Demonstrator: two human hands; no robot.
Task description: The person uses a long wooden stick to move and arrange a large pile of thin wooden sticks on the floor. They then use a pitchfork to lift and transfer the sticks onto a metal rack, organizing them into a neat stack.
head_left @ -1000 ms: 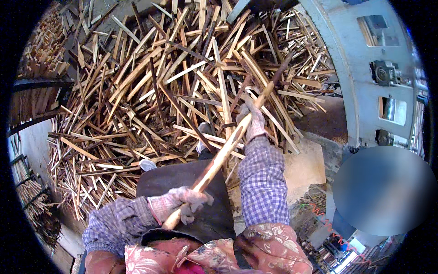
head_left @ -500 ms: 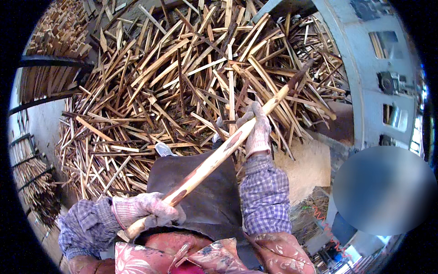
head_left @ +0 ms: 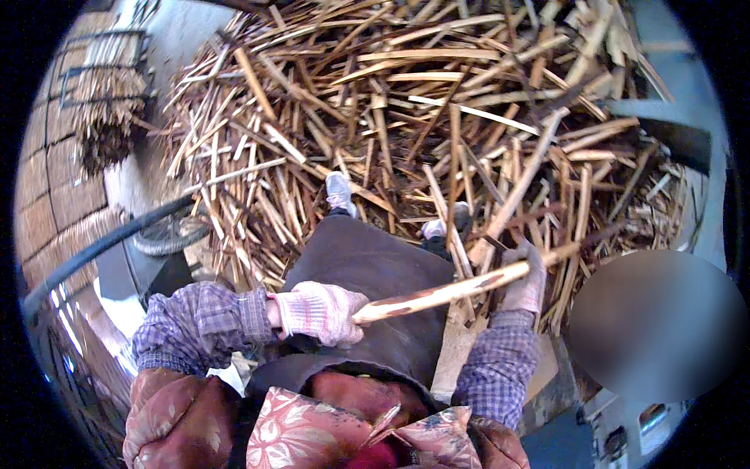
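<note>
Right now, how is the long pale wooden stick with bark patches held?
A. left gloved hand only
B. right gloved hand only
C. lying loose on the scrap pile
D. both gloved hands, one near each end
D: the left hand grips the near end of the wooden stick, and the right hand grips farther along.

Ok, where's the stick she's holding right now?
In the head view, the stick lies across the dark apron, left hand gripping its near end, right hand further along, before the wood pile.

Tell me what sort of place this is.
Probably an outdoor wood-splitting or stick-processing yard. A huge heap of split wooden sticks covers the ground, bundled sticks stand by a brick wall, and the gloved left hand and right hand hold a peeled stick.
</note>
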